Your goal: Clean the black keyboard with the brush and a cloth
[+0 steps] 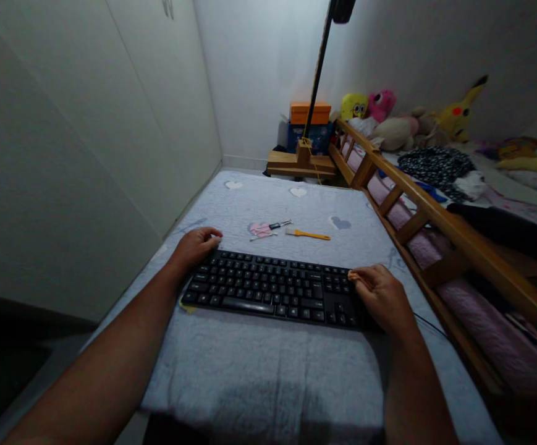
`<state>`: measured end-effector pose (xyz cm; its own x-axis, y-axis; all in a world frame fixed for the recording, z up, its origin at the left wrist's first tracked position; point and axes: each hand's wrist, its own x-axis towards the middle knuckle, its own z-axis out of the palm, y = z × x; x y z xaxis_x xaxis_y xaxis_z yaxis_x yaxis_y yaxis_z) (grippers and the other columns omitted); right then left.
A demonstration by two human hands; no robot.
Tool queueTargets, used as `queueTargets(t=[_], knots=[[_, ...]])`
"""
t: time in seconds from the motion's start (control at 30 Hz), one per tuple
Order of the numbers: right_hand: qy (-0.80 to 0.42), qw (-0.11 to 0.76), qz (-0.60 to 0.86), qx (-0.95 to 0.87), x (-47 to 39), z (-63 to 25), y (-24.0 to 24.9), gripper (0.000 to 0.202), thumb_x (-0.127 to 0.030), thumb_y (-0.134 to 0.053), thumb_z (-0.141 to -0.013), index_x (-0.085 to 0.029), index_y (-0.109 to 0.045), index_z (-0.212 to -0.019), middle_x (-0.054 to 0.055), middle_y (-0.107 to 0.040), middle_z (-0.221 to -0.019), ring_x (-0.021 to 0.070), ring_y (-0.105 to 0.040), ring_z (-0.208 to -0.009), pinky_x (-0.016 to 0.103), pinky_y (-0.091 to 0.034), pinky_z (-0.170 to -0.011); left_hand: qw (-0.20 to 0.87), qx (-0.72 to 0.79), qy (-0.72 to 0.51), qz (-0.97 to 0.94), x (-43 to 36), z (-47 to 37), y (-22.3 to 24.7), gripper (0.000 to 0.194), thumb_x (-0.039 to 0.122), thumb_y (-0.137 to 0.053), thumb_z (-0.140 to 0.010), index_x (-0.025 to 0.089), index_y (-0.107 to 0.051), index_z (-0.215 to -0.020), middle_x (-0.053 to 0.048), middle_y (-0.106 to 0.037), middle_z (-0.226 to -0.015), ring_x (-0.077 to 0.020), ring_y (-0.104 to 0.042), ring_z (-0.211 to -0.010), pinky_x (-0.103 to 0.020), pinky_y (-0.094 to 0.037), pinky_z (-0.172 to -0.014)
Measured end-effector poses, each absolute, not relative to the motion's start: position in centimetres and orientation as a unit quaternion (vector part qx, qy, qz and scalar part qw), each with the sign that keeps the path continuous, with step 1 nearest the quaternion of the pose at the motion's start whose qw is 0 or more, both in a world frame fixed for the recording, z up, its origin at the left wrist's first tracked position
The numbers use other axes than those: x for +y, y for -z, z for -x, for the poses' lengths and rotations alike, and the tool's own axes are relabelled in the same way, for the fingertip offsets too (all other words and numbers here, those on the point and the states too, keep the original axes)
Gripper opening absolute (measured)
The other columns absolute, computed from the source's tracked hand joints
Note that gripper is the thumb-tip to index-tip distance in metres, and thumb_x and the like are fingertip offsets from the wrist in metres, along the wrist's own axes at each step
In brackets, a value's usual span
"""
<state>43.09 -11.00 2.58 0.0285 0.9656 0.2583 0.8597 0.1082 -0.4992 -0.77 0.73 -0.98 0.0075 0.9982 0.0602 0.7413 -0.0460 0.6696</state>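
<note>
A black keyboard (pixel 268 287) lies flat on the cloth-covered surface, its keys facing up. At its upper left corner is my left hand (pixel 198 246), fingers loosely bent and slightly apart, with nothing visible in them. My right hand (pixel 382 290) is over the number keys at the right end. Its fingertips are pinched around a small tan bit that I cannot make out. Beyond the keyboard lie a brush (pixel 309 234) with a yellow handle, a thin tool (pixel 278 225) with a dark grip and a slim pale stick (pixel 264 237).
The light blue quilted cloth (pixel 259 364) has heart patterns. A wooden bed rail (pixel 416 198) runs along the right, with plush toys (pixel 398 131) behind it. A pale cabinet (pixel 78 142) stands at left. At the back are a wooden stand (pixel 296 164) and an orange box (pixel 309 113).
</note>
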Motion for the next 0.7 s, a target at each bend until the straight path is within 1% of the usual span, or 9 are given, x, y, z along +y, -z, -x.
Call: queueTargets(t=[0.13,0.23,0.33,0.5,0.7], knots=[[-0.107,0.307,0.625,-0.71,-11.1,-41.3,-2.3,0.024,-0.023,-0.053,-0.086,-0.019,-0.075,-0.095,0.006,-0.063,-0.089,0.0209,-0.064,-0.083,0.033,-0.049,-0.079,0.243,0.65,-0.274,-0.666,0.7,0.7,1.0,0.046,0.051,-0.055,-0.076,0.016,-0.073,-0.099,-0.001,-0.064,-0.069,-0.0177,-0.054,-0.06,-0.03,-0.04,-0.06],[-0.121,0.293,0.6,-0.735,-11.1,-39.6,-2.1,0.026,-0.021,-0.052,-0.089,-0.018,-0.075,-0.1,0.006,-0.061,-0.088,0.02,-0.062,-0.081,0.032,-0.049,-0.077,0.239,0.651,-0.275,-0.666,0.6,0.7,0.9,0.045,0.05,-0.055,-0.075,0.016,-0.073,-0.099,-0.001,-0.065,-0.068,-0.0178,-0.055,-0.061,-0.03,-0.04,-0.061],[-0.128,0.283,0.591,-0.744,-11.0,-38.9,-1.8,0.026,-0.019,-0.051,-0.091,-0.018,-0.075,-0.1,0.007,-0.059,-0.087,0.0209,-0.061,-0.082,0.033,-0.049,-0.077,0.236,0.649,-0.276,-0.669,0.7,0.7,0.9,0.045,0.05,-0.056,-0.075,0.016,-0.073,-0.098,-0.001,-0.065,-0.069,-0.0182,-0.056,-0.062,-0.03,-0.041,-0.062],[-0.113,0.271,0.609,-0.737,-11.1,-39.7,-1.5,0.025,-0.019,-0.053,-0.09,-0.017,-0.076,-0.099,0.006,-0.059,-0.087,0.0211,-0.061,-0.081,0.034,-0.049,-0.078,0.241,0.649,-0.277,-0.666,0.7,0.8,1.1,0.045,0.05,-0.056,-0.075,0.016,-0.073,-0.099,0.0,-0.065,-0.067,-0.0178,-0.055,-0.06,-0.03,-0.04,-0.06],[-0.072,0.252,0.633,-0.728,-11.3,-41.4,-1.3,0.025,-0.019,-0.052,-0.087,-0.018,-0.076,-0.096,0.006,-0.06,-0.086,0.0217,-0.061,-0.083,0.034,-0.047,-0.078,0.242,0.65,-0.282,-0.663,0.5,0.6,0.7,0.045,0.049,-0.056,-0.075,0.015,-0.073,-0.099,-0.001,-0.066,-0.071,-0.0182,-0.056,-0.063,-0.03,-0.041,-0.062]])
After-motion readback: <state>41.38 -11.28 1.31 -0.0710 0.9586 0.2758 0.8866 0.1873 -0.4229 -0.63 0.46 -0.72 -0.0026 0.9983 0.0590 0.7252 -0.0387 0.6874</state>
